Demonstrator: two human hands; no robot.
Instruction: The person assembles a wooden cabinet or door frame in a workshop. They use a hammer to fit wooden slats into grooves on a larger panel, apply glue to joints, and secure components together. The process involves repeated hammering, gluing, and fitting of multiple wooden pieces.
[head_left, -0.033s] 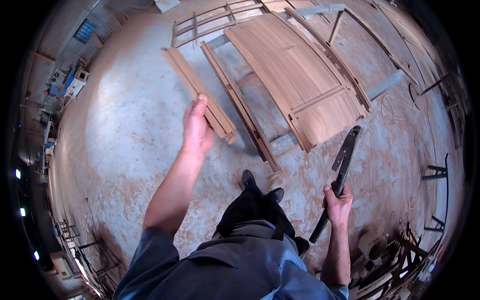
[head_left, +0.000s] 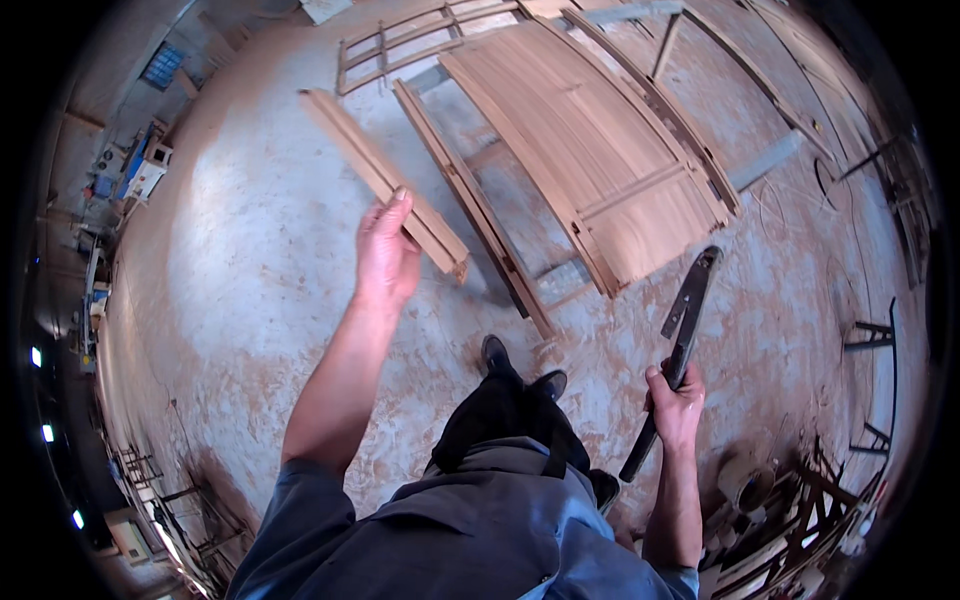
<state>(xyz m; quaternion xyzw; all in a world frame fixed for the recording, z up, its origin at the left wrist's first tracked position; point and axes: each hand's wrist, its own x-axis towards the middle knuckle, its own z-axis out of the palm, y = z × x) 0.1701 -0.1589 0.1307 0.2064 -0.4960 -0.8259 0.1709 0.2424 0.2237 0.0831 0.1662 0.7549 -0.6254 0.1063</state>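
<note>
At the far left, against the wall, I observe a blue-and-white boxed machine (head_left: 150, 172) standing on the pale, dust-streaked floor (head_left: 245, 260).

Next, the person's left hand (head_left: 388, 245) is extended forward. Its thumb lies along the upper face of a grooved wooden rail (head_left: 375, 165), and the fingers are closed around it, partly hidden beneath. The rail is held clear of the floor, slanting from far left to near right, its near end rough.

Beyond the rail lies a wooden lattice frame (head_left: 382, 50). Just to the right of the rail, and apart from it, a long mortised wooden stile (head_left: 468, 200) runs roughly parallel. Below its near end stand the person's dark shoes (head_left: 497, 356).

Right of the stile is a wide panel of wooden boards (head_left: 575, 130), laid flat, with a cross rail (head_left: 630, 197) near its closer end.

Below and right of the panel, the person's right hand (head_left: 678, 402) is clenched around the shaft of a dark metal tool (head_left: 690, 305) bearing a shorter side arm. The tool points up and away, its head near the panel's corner; I cannot tell its exact kind.

At the far right stands a dark metal frame (head_left: 893, 360) with short legs, above a heap of timber offcuts (head_left: 800, 535).
</note>
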